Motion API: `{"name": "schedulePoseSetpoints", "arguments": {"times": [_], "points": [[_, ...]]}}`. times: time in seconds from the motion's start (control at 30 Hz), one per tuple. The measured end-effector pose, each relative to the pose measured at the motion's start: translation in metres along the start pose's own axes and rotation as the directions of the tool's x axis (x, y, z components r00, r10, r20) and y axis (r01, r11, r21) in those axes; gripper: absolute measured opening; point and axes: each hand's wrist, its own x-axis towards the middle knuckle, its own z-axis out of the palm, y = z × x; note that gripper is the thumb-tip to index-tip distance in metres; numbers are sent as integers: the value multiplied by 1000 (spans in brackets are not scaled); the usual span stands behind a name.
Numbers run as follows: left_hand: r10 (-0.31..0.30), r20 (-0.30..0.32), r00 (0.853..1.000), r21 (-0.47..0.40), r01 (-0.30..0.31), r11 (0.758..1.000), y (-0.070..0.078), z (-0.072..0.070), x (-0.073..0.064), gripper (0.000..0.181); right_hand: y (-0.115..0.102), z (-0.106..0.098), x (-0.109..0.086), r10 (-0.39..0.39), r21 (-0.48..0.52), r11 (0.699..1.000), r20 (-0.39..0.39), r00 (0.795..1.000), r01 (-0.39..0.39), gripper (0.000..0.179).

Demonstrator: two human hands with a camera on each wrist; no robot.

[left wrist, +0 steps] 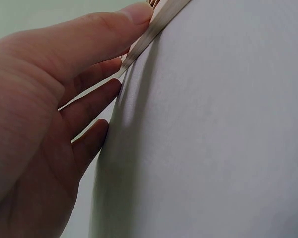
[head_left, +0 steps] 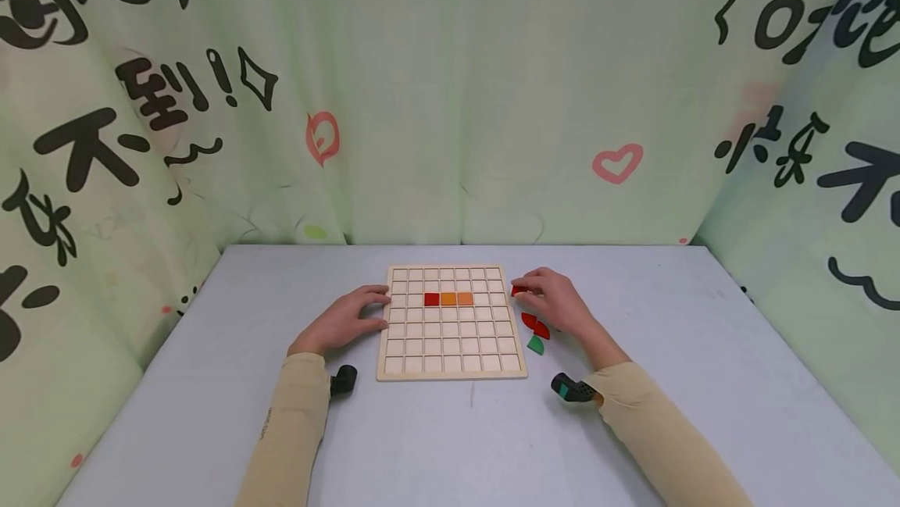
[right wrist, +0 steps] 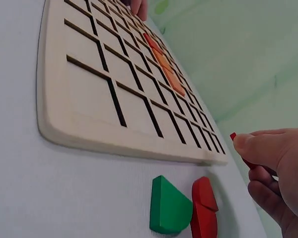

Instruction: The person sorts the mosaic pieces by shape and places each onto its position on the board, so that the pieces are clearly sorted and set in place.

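head view forward-down, wrist views near board (head_left: 450, 330)

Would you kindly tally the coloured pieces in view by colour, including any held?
Red: 4 (1 red square in the beige wooden grid board, 2 curved red pieces on the white table, 1 red piece in the right hand)
Orange square pieces in the board: 2
Green quarter-round piece on the table: 1
Total: 7

The right hand (head_left: 555, 300) holds a red piece (head_left: 517, 290); beside that hand, red wedges (head_left: 541, 330), a green wedge (head_left: 536, 344); leftward, a beige gridded board (head_left: 452, 376) with a red tile (head_left: 432, 299), orange tiles (head_left: 465, 299).
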Motion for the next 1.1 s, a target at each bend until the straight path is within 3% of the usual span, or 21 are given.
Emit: {"name": "schedulePoseSetpoints", "arguments": {"times": [0.57, 1.1], "points": [[3, 6, 1000, 1, -3, 1000, -1, 0, 1, 50, -21, 15, 16, -76, 20, 997, 54, 996, 75, 29], [-20, 9, 1000, -7, 20, 1000, 2, -1, 0, 51, -28, 22, 22, -83, -7, 996, 107, 991, 84, 26]]}}
